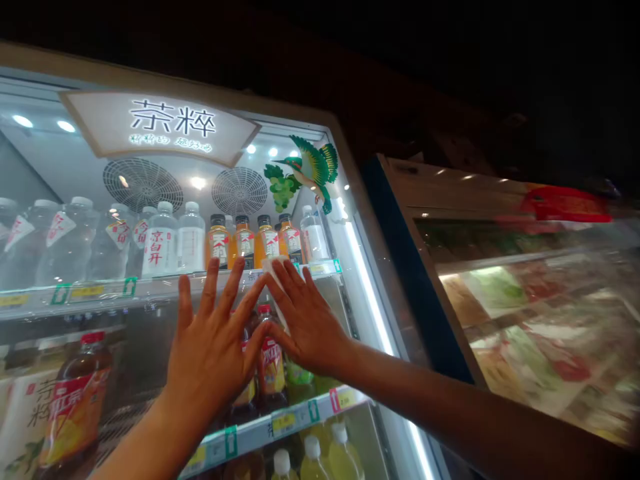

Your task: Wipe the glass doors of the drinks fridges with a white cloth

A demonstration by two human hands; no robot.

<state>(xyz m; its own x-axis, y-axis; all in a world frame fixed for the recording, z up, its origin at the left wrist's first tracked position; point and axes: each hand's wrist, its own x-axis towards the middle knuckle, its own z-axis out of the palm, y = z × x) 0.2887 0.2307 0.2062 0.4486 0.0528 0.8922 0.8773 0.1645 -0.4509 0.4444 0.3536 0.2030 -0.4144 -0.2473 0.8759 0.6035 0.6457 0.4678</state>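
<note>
My left hand (213,347) is spread against the glass door (150,333) of a lit drinks fridge, with its fingers stretched apart and nothing in them. Beside it, my right hand (310,320) presses a folded white cloth (273,267) to the same glass. Most of that cloth is hidden under the palm and fingers; whether it is paper or fabric I cannot tell. The fingertips of both hands nearly meet in the middle. Behind the glass stand orange drink bottles (219,240) on the upper shelf and a red-labelled tea bottle (273,363) lower down.
Clear water bottles (163,243) line the upper shelf at left, above a large red-capped bottle (75,400). A kingfisher sticker (313,167) and a lit sign (170,127) decorate the fridge top. Another cooler (530,320) with packaged goods stands at right, blurred.
</note>
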